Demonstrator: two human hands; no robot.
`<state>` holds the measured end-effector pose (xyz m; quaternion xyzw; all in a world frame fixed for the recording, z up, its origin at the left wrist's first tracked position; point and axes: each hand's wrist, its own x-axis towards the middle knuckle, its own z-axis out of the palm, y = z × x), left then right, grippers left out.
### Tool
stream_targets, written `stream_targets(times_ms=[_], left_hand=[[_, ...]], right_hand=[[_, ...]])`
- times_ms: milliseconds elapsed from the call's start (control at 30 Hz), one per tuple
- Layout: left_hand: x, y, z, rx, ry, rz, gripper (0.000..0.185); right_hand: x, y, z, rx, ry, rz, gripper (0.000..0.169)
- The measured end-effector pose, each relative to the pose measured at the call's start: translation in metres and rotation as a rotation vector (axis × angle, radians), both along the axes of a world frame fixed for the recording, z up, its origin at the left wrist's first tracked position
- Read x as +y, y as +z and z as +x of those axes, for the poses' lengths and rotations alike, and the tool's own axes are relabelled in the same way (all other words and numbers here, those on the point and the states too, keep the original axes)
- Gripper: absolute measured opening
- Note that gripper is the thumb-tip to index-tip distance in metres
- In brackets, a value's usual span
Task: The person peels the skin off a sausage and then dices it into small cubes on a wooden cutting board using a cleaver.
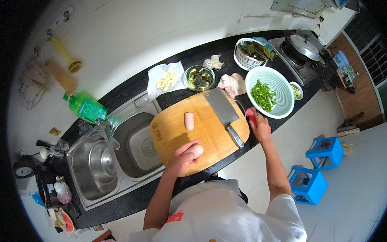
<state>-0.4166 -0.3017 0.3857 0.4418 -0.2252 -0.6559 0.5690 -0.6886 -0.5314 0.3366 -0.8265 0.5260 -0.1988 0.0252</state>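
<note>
My left hand (181, 158) holds a short piece of pink sausage (195, 150) over the near part of a wooden cutting board (206, 133). Another sausage piece (189, 121) lies on the board. A cleaver (221, 108) rests on the board's right side, its handle towards me. Just right of the board, my right hand (260, 126) has its fingers on a crumpled pink-red item (251, 114), perhaps a wrapper, on the black counter. Beyond that hand is a pale green colander (285, 92) with cut green peppers (263, 95).
A double steel sink (122, 178) adjoins the board's left. Behind the board are peeled garlic cloves (166, 81) on paper, a glass bowl (199, 78), cloths (232, 84) and a white basket (246, 62) of dark leaves. A small bowl (296, 91) and a stove (298, 66) stand right.
</note>
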Motion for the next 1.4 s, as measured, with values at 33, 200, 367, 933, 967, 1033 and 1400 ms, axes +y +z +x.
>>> stream_targets(times_ms=[33,200,367,933,967,1033,1400], left_hand=[[0.002,0.002,0.001,-0.048,-0.025,-0.005,0.056],[0.01,-0.011,0.001,-0.063,-0.041,-0.023,0.049],[0.002,-0.031,-0.005,0.044,0.164,0.095,0.033],[-0.017,-0.073,0.0,-0.576,0.556,0.201,0.03],[-0.015,-0.078,0.008,-0.668,0.564,0.174,0.031],[-0.023,-0.058,0.016,-0.834,0.519,0.199,0.032],[-0.072,-0.041,0.057,-1.541,0.308,0.223,0.039]], right_hand=[[-0.002,-0.006,-0.004,-0.015,0.078,-0.046,0.026],[-0.019,-0.031,-0.013,-0.051,0.144,-0.093,0.024],[-0.029,-0.029,-0.011,-0.038,0.145,-0.037,0.034],[-0.004,0.019,-0.001,-0.195,0.289,-0.052,0.028],[0.0,0.028,0.005,-0.209,0.32,-0.101,0.031],[0.008,0.043,0.017,-0.282,0.34,-0.158,0.024],[0.044,0.012,0.079,0.103,0.285,0.185,0.052]])
